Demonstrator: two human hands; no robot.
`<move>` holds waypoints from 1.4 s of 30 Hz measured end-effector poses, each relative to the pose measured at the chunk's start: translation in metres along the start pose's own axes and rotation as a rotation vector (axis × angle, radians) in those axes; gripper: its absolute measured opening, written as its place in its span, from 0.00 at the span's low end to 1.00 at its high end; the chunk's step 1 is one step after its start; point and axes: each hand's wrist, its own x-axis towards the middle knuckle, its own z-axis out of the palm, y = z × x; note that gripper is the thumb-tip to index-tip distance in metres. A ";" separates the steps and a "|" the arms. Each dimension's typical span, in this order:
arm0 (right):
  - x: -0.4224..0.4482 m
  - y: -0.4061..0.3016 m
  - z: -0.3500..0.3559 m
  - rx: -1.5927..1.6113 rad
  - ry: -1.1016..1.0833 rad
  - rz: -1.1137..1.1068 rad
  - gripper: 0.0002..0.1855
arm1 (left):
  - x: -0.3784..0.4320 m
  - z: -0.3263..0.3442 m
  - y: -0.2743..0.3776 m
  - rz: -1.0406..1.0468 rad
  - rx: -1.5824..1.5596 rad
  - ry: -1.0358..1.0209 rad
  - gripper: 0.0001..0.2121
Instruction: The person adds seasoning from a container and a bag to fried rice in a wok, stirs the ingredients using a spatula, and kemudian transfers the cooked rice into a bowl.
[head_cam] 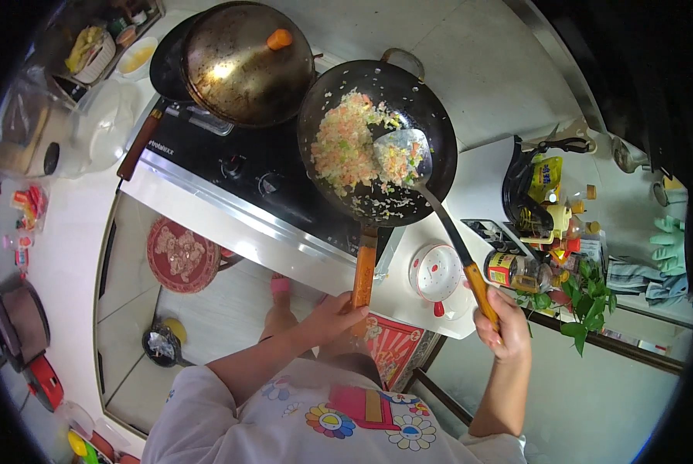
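Note:
My left hand [339,317] grips the wooden handle of a dark wok [439,139] on the right side of the gas stove. Fried rice [343,145] with pink and green bits lies mostly in the left part of the wok. My right hand [504,326] is closed around the wooden handle of a metal wok spatula [453,232]. The spatula's blade is inside the wok and bears some of the rice. Just left of my right hand, a white bowl with red dots and a red handle [439,271] stands on the counter.
A lidded pan [242,64] with a wooden handle sits on the stove [207,151] at the left. Sauce bottles [514,271], a knife holder with scissors [511,185] and a leafy plant [590,296] stand at the right. Clear plastic containers [100,136] and a bowl of yellow liquid [136,58] are at the upper left.

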 end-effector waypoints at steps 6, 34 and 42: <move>-0.095 -0.033 -0.011 -0.124 -0.103 -0.072 0.30 | 0.000 0.001 0.003 -0.022 -0.221 -0.004 0.24; -0.199 -0.005 -0.034 -0.959 0.002 -1.087 0.19 | -0.045 -0.015 0.017 -0.105 -0.136 -0.059 0.27; -0.195 0.001 -0.033 -0.932 0.027 -1.073 0.19 | -0.039 -0.014 0.012 -0.095 -0.155 -0.049 0.27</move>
